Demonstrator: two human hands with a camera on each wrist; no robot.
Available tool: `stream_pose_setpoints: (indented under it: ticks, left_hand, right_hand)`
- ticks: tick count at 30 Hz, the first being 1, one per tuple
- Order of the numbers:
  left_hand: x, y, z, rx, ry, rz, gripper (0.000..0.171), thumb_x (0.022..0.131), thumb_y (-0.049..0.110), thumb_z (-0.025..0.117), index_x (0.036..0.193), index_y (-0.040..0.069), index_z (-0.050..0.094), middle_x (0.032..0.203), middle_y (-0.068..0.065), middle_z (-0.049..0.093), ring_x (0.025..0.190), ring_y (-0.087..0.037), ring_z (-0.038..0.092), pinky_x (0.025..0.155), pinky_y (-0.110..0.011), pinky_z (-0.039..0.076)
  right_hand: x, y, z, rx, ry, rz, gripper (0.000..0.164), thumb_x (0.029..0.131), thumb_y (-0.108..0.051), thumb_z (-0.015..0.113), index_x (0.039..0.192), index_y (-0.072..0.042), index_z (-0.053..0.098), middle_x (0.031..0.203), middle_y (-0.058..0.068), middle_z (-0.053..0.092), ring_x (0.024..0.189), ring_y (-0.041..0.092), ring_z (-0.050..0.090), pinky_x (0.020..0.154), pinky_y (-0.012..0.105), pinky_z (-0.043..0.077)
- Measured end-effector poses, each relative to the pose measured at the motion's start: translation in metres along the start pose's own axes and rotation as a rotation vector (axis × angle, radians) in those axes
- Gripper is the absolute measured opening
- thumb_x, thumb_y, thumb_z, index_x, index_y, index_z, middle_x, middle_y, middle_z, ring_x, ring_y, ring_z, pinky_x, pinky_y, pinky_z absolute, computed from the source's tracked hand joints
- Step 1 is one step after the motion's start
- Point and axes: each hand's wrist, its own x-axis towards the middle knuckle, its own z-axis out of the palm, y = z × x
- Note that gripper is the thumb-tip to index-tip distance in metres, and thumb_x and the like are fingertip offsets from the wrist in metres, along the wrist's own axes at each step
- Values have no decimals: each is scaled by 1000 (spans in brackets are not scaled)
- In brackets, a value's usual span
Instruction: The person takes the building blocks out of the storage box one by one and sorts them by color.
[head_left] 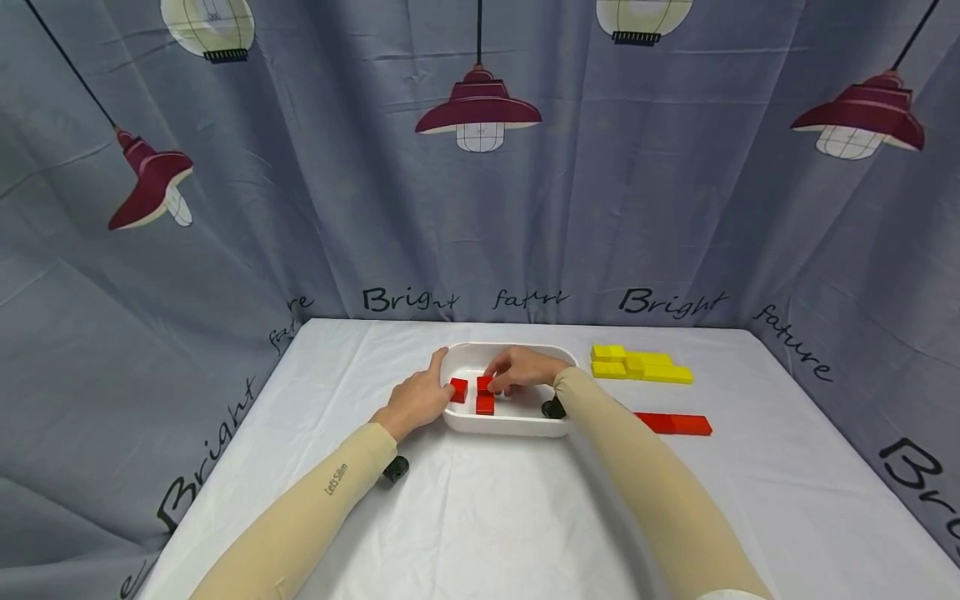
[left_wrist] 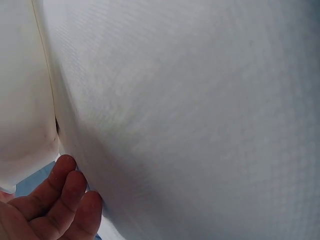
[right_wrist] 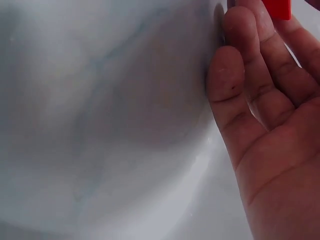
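A white tray (head_left: 506,427) stands on the table with small red blocks inside. My left hand (head_left: 416,400) is at its left end, index finger along the rim and thumb over the inner side, beside a red block (head_left: 459,390). In the left wrist view, the other fingers (left_wrist: 75,190) lie against the outside of the tray (left_wrist: 25,115). Reaching into the tray, my right hand (head_left: 525,369) pinches a red block (head_left: 484,383) just behind another red block (head_left: 485,405). That pinched block (right_wrist: 280,7) shows only partly at the top of the right wrist view.
Several yellow blocks (head_left: 637,365) lie joined in rows to the right of the tray. A row of red blocks (head_left: 678,424) lies nearer, partly hidden by the right sleeve (head_left: 645,467). A grey printed curtain (head_left: 525,233) hangs behind the white-covered table (head_left: 480,517).
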Motion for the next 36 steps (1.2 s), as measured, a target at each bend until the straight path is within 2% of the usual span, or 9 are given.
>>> stream_pose_setpoints:
  ticks: [6,13,20,27,36]
  left_hand:
    - [0,0,1,0,6,2,73,98,32,51,161,25,15,115,-12,68,83,-23,60,79,-43,49]
    - [0,0,2,-2,9,6,73,98,32,51,161,25,15,116,-12,68,83,-23,60,77,-41,48]
    - [0,0,2,-2,10,7,73,97,32,50,161,25,15,105,-9,67,81,-24,59,75,-40,47]
    - [0,1,2,-15,-5,-6,75,97,31,51,161,26,14,108,-10,67,80,-23,59,74,-40,46]
    - [0,-1,2,-9,0,-2,73,98,32,50,161,26,13,109,-10,68,81,-23,58,76,-41,46]
  right_hand:
    - [-1,3,-2,-42,16,-8,25,92,-20,68,114,-10,71,83,4,69,71,18,62,69,28,48]
    - [-2,2,-1,-54,7,-22,23,90,-23,72,109,-10,74,80,5,68,70,16,61,68,27,46]
    - [-3,0,-1,-115,33,-14,18,91,-20,70,104,-8,75,80,3,70,69,16,62,69,26,48]
    - [-13,-2,-7,-133,64,1,23,92,-23,68,106,-7,75,85,7,74,76,18,67,75,29,53]
    - [-34,-7,-28,-152,114,8,27,93,-26,67,110,-7,75,87,7,74,75,18,64,74,29,53]
